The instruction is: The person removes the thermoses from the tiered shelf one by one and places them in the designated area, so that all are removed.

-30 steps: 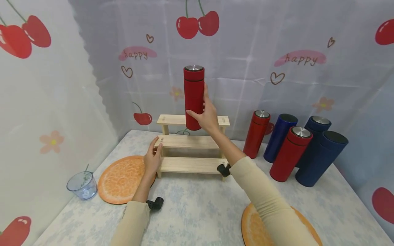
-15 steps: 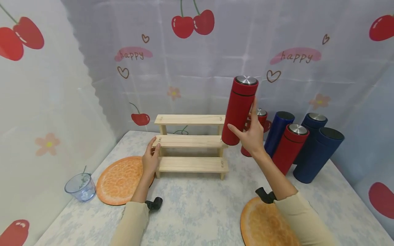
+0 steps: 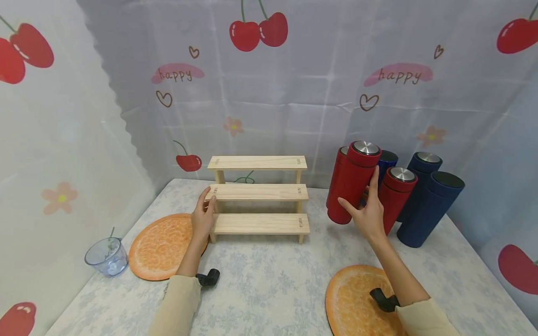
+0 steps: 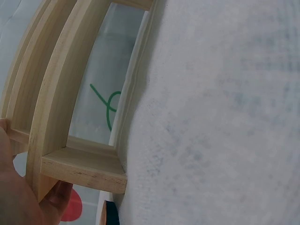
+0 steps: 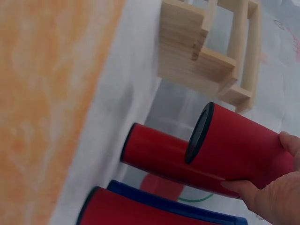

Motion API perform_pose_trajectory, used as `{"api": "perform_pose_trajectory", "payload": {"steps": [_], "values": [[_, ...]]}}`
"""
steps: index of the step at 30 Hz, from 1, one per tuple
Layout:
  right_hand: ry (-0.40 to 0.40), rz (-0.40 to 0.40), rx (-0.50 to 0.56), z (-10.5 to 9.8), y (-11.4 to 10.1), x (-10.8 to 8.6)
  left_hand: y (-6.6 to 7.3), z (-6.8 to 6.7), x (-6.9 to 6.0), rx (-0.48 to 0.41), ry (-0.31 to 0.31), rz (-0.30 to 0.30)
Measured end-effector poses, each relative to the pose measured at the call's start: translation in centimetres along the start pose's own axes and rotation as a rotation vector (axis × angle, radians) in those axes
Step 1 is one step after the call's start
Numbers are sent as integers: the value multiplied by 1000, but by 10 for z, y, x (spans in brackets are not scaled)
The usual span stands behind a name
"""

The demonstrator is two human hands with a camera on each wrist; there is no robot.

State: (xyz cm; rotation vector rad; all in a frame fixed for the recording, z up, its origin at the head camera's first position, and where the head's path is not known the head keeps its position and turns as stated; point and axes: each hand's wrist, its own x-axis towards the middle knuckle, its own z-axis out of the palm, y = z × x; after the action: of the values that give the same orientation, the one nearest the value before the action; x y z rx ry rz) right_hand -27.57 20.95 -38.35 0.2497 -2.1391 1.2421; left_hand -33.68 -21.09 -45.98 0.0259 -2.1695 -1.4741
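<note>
My right hand (image 3: 370,212) grips a red thermos (image 3: 356,179) with a silver lid, tilted slightly and held above the table. In the right wrist view the thermos (image 5: 239,145) shows its dark-rimmed base off the surface. Behind it, partly hidden, stands another red thermos (image 3: 335,184). A three-tier wooden rack (image 3: 258,192) stands at the middle of the table, its shelves bare. My left hand (image 3: 203,218) holds the rack's left end, thumb and fingers around the middle tier. The left wrist view shows that hand (image 4: 28,197) against the wooden side (image 4: 84,171).
At the right stand a red thermos (image 3: 397,196), a dark blue thermos (image 3: 430,210), another dark blue one (image 3: 423,165) and a partly hidden blue one (image 3: 387,158). Round orange mats lie at left (image 3: 161,247) and front right (image 3: 357,298). A clear cup (image 3: 107,256) sits far left.
My right hand has carried the red thermos from above the rack's top tier rightward and down, in front of the other thermoses. My left hand stays on the rack.
</note>
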Motion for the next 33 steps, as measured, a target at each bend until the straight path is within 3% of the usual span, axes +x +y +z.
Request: {"api": "perform_pose_trajectory", "payload": {"steps": [7,17,24,33], "values": [[11,3,-20,6,19,-13,-2,-1,2,14,13,6],[-41,39,-56,11,40,-21,-3,-2,3,37,3,-2],[-70,87,-5,16,52,-26,-3,-2,2,26,-2,-5],[-24,54,20,20,56,-31,-2,0,0,40,0,-8]]}}
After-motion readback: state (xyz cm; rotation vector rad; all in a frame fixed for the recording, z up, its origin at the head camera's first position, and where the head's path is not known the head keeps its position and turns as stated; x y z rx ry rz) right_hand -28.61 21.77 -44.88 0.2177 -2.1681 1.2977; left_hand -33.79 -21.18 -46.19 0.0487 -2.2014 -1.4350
